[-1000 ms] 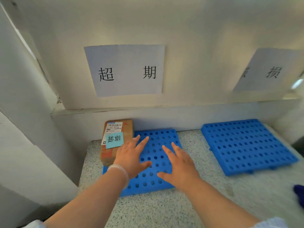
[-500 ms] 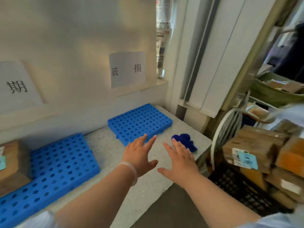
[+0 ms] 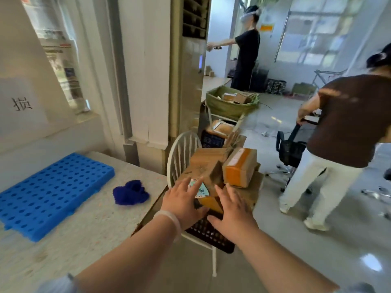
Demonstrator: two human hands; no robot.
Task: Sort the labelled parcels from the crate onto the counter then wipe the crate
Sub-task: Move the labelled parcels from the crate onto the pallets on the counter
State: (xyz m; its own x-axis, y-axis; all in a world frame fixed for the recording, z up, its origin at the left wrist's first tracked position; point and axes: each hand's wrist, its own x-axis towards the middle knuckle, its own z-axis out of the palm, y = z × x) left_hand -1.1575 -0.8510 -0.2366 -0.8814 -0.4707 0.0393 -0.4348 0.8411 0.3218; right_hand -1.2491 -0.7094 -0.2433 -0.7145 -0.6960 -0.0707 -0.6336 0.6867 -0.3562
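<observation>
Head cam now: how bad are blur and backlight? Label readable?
Head view: motion blur smears the blue mat and counter; windows blown out at upper right; floor shows glare; the label between left hand and right hand is too blurred to read.

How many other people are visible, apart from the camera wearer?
2. One person in black stands far back; one person in a brown top is at the right, beside a black chair. Others may be hidden.

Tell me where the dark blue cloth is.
Head view: the dark blue cloth lies on the speckled counter, right of the blue perforated mat and left of the left hand.
</observation>
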